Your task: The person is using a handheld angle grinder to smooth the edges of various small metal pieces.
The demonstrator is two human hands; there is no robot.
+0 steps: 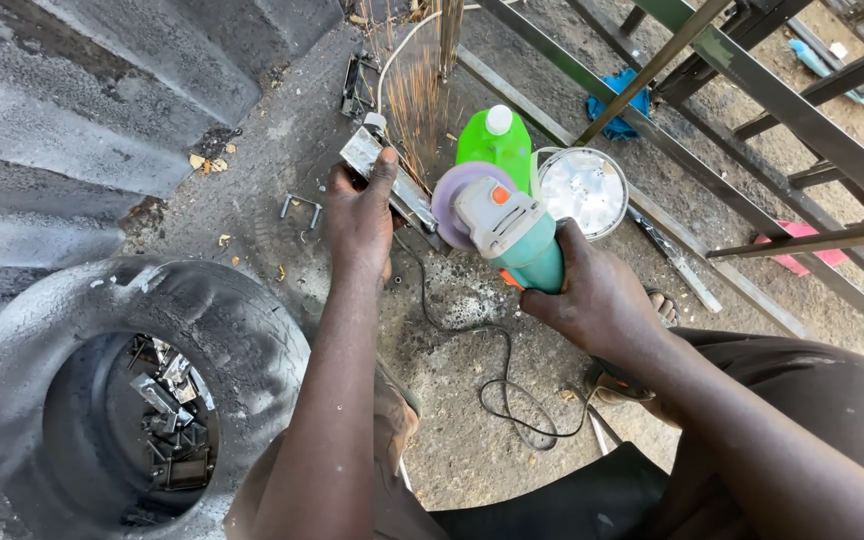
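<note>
Gripping a teal grinder (pixel 514 238) by its body, the right hand (pixel 597 300) is closed tight around the tool just behind its pale grey head. That head carries an orange button and a round disc (pixel 452 200), which looks pale purple and blurred. The disc meets a short piece of grey angle iron (pixel 384 172) lying on the dusty ground, and a fan of orange sparks (pixel 415 90) streams away from the contact. The left hand (pixel 360 215) presses down flat on the iron, fingers clamped over its near edge, just beside the disc. The metal is dull and silvery, with a flat face turned up. A black cord (pixel 497 375) loops across the ground between the arms. Beyond the grinder stand a green bottle (pixel 497 145) and a white tin (pixel 584 190). At lower left, a tyre (pixel 132 330) holds metal scraps (pixel 172 420).
</note>
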